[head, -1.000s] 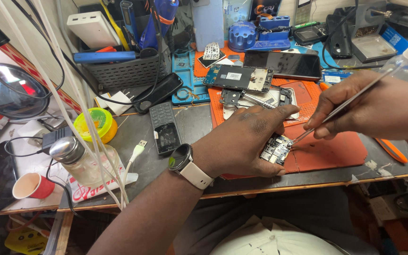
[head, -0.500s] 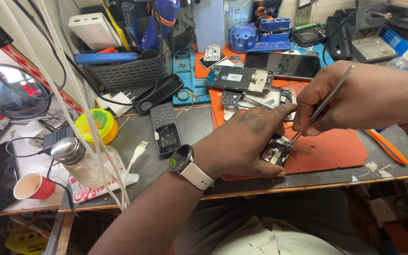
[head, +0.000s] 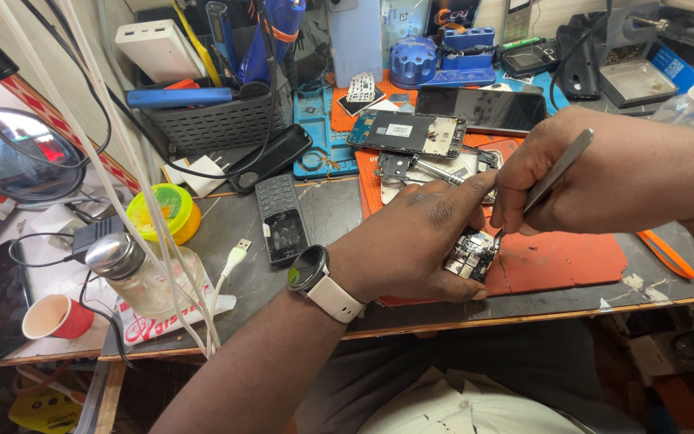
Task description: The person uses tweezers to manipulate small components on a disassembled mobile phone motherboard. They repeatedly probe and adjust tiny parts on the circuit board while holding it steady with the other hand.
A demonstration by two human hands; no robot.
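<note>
Dark phone screen lies at surface rear; round black watch screen on left wrist; white label on opened phone.

A dark circuit board with silvery parts lies on an orange-red mat, silver tweezers above it, a cream-strapped black watch left, and a yellow-green round tin and red cup far left.

Small green circuit board on orange rubber mat, between left hand and right hand. Black keypad phone left of mat on grey counter; dark slotted plastic basket behind phone.
</note>
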